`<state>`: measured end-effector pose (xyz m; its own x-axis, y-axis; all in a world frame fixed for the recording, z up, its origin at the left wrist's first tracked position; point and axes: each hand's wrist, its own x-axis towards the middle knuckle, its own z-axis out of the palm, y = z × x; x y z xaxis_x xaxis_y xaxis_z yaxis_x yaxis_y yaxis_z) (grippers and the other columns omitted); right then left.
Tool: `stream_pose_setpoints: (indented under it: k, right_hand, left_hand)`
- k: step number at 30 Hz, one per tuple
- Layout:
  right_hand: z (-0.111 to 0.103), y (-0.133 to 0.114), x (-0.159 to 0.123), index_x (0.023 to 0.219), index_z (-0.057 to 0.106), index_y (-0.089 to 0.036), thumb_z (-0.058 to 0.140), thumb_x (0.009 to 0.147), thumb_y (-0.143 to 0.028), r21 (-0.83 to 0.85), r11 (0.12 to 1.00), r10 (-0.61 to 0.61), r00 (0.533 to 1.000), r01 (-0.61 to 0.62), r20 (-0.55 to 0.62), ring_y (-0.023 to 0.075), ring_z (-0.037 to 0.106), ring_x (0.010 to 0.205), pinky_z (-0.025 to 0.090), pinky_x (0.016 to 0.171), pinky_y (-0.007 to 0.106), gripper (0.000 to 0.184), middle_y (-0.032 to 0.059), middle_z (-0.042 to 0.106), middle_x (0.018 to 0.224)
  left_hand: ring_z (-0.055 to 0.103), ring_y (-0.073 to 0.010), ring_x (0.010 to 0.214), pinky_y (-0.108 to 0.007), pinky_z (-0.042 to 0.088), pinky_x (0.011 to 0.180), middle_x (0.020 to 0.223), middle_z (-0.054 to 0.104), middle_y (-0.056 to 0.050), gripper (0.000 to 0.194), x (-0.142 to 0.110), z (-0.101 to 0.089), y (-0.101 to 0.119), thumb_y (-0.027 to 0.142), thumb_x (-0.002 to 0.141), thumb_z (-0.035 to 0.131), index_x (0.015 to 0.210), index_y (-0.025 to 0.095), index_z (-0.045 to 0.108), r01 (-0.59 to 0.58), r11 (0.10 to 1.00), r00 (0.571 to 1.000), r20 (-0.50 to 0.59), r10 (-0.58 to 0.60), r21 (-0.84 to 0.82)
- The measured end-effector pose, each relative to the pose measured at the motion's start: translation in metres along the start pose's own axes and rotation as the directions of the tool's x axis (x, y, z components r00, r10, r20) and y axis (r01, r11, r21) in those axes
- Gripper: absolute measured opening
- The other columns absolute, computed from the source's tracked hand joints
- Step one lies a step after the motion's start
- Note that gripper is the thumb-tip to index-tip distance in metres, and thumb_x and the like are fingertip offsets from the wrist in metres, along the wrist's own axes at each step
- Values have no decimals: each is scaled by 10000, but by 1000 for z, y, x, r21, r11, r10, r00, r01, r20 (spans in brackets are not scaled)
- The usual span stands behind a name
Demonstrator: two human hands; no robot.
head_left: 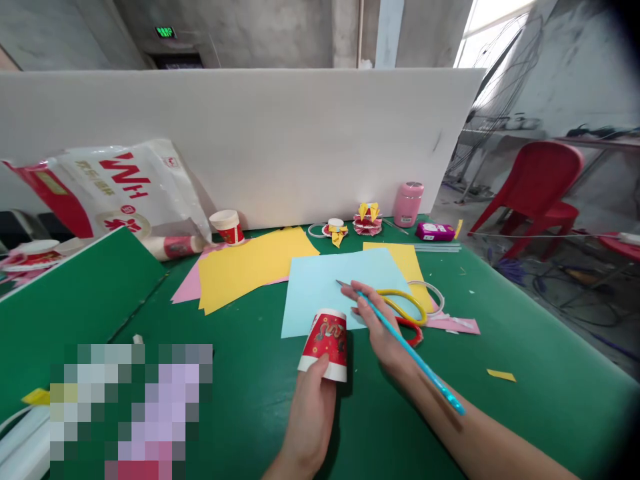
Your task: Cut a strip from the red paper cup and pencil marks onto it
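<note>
My left hand (307, 417) holds a red paper cup (327, 340) with a gold printed design. The cup's narrow end points away from me; my thumb presses its outside, and the other fingers are hidden, seemingly inside its mouth. In my right hand (383, 333) is a bright blue pencil (415, 353), its long end lying back over the wrist. Beside and beneath that hand are scissors with one yellow handle (405, 303) and one red handle (411, 331). A light blue sheet of paper (315, 280) lies on the table behind the cup.
Yellow sheets (250, 263) lie left of the blue one. Along the white partition (300, 147) stand a paper cup (227, 227), paper crafts (369, 219) and a pink bottle (409, 203). A white tape ring (437, 297) is at right, a plastic bag (135, 187) at left.
</note>
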<state>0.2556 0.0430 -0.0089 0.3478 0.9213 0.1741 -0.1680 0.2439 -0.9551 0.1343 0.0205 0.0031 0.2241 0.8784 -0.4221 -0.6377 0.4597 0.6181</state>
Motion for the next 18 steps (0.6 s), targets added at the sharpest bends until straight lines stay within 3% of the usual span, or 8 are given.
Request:
stream_pose_setpoints:
  k: [3, 6, 8, 12, 15, 18]
  right_hand:
    - [-5, -11, 6, 1096, 510, -218, 454, 855, -378, 18, 998, 54, 994, -52, -91, 211, 540, 1011, 423, 775, 328, 294, 77, 624, 1070]
    - [-5, -19, 5, 1041, 555, -216, 457, 859, -381, 109, 988, 111, 993, -107, -34, 142, 584, 760, 425, 656, 258, 265, 38, 651, 901]
    - [-2, -19, 1, 985, 598, -203, 471, 855, -377, 149, 980, 127, 991, -131, 35, 102, 539, 640, 419, 617, 227, 251, 12, 629, 782]
    - [5, -8, -6, 935, 637, -200, 457, 869, -365, 176, 968, 148, 970, -182, 191, 97, 509, 631, 408, 604, 208, 253, 5, 598, 705]
    - [8, 1, -5, 910, 645, -198, 443, 879, -355, 153, 968, 162, 961, -198, 224, 96, 499, 629, 388, 593, 200, 258, 1, 582, 679]
    - [11, -1, -2, 877, 648, -186, 439, 879, -355, 136, 970, 160, 950, -202, 268, 96, 488, 610, 380, 584, 200, 269, -1, 564, 643]
  left_hand:
    - [498, -237, 1095, -357, 352, 954, 1112, 620, -72, 344, 4, -5, -3, 279, 755, 559, 1086, 189, 584, -62, 988, 997, 58, 54, 144]
    - [488, -243, 1104, -359, 339, 957, 1101, 625, -77, 348, 10, -7, -4, 305, 749, 571, 1078, 192, 593, -86, 975, 996, 33, 81, 203]
    - [502, -237, 1086, -359, 348, 945, 1074, 637, -76, 332, 12, -5, -4, 296, 754, 571, 1066, 187, 598, -69, 987, 997, 50, 62, 143]
    - [544, -206, 1024, -329, 375, 916, 981, 669, -64, 313, 15, 0, -6, 206, 758, 569, 1069, 187, 600, -19, 1000, 998, 65, 20, -7]
    - [569, -198, 971, -310, 412, 867, 936, 674, -66, 306, 19, 0, -3, 155, 752, 558, 1052, 171, 612, 28, 997, 996, 84, -22, -72]
    - [599, -186, 876, -292, 462, 769, 885, 676, -77, 247, 24, 0, 6, 213, 780, 523, 988, 150, 639, 98, 988, 990, 117, -84, -116]
